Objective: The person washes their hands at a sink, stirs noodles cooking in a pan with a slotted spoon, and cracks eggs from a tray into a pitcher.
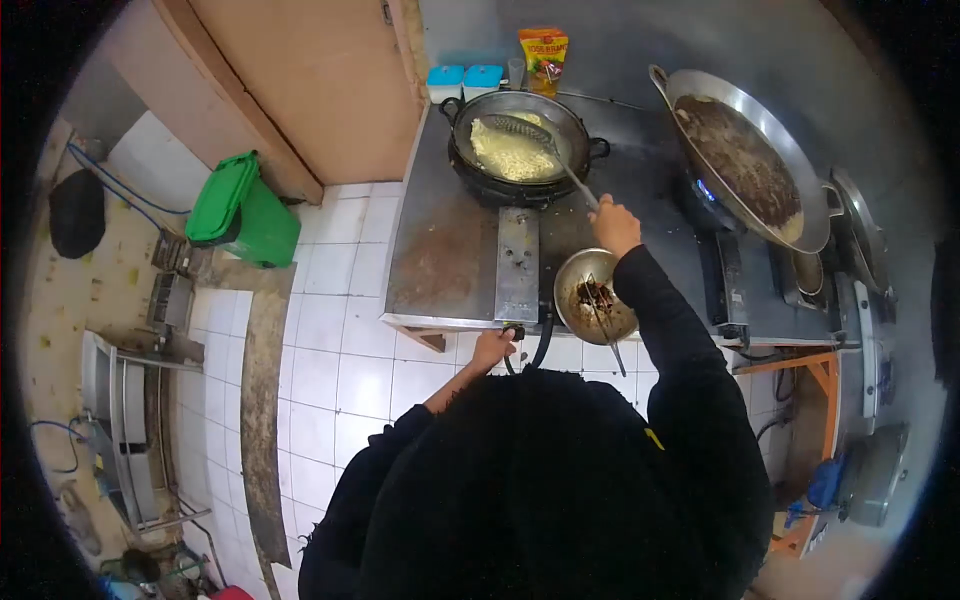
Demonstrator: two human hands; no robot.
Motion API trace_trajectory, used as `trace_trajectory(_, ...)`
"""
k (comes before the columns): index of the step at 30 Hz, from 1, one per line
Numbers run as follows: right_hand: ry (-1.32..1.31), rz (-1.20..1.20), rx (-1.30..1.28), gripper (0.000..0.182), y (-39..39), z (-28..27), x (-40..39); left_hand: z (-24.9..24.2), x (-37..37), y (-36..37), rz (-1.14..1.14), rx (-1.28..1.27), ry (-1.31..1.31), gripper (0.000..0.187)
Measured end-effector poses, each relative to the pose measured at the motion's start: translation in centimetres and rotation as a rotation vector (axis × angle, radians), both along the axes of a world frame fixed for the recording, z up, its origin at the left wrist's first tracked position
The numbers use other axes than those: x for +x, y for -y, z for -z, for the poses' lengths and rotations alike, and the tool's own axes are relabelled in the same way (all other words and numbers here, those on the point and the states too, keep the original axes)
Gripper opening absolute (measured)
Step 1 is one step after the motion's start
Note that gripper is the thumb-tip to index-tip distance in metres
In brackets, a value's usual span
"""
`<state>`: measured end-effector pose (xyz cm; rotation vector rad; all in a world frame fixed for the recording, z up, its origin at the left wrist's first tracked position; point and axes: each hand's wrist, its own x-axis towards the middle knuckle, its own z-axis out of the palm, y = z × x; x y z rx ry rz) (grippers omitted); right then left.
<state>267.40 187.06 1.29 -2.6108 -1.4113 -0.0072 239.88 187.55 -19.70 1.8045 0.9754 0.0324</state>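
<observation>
My right hand (615, 226) is closed around the handle of a skimmer (517, 127). The skimmer's perforated head lies in a dark wok (578, 125), over pale yellow food (510, 153) in oil. At the front edge of the counter, my left hand (493, 349) grips the black stove knob (514, 332) below the burner's metal strip. Just below my right forearm is a metal bowl (572, 275) with dark brown residue and a thin metal utensil in it.
A large wok (684, 84) of dark bubbling oil stands at the right. Two blue-lidded tubs (447, 78) and a yellow pouch (543, 62) line the back. A green bin (250, 215) is on the tiled floor at left, beside a brown door (310, 80).
</observation>
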Motion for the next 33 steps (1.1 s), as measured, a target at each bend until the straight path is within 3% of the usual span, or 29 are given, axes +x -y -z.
trace_trajectory(2, -0.028, -0.010, 0.002, 0.032, 0.5, 0.1, 0.3, 0.6, 0.0, 0.6, -0.266, -0.466, 0.297, 0.040)
trace_trajectory(3, -0.056, 0.014, -0.026, 0.033, 0.7, 0.3, 0.2, 0.7, 0.2, 0.7, -0.327, -0.526, 0.296, 0.034)
trace_trajectory(10, -0.104, 0.072, -0.051, 0.034, 0.7, 0.1, -0.3, 0.9, 0.0, 1.1, -0.378, -0.569, 0.394, 0.035)
trace_trajectory(13, -0.194, 0.041, -0.013, 0.036, 0.6, -1.0, 0.8, 1.4, 0.1, 1.1, -0.348, -0.470, 0.331, 0.037)
trace_trajectory(18, -0.164, 0.049, 0.037, 0.037, 2.1, -2.6, 0.8, 1.8, -0.4, 1.1, -0.334, -0.576, 0.441, 0.037)
trace_trajectory(22, -0.126, 0.033, 0.052, 0.037, 2.2, -1.1, 0.0, 0.4, -0.5, 1.1, -0.314, -0.566, 0.356, 0.036)
trace_trajectory(26, -0.079, 0.034, 0.075, 0.035, 0.4, 0.5, -0.2, 0.3, -0.1, 1.3, -0.328, -0.433, 0.336, 0.034)
trace_trajectory(28, -0.183, 0.016, 0.086, 0.037, 0.3, -0.6, 1.2, -2.5, -0.1, 1.5, -0.176, 0.086, 0.116, 0.031)
trace_trajectory(33, -0.179, 0.071, 0.061, 0.039, 2.4, -4.1, 0.0, -4.9, 0.1, 1.4, -0.109, 0.189, 0.010, 0.030)
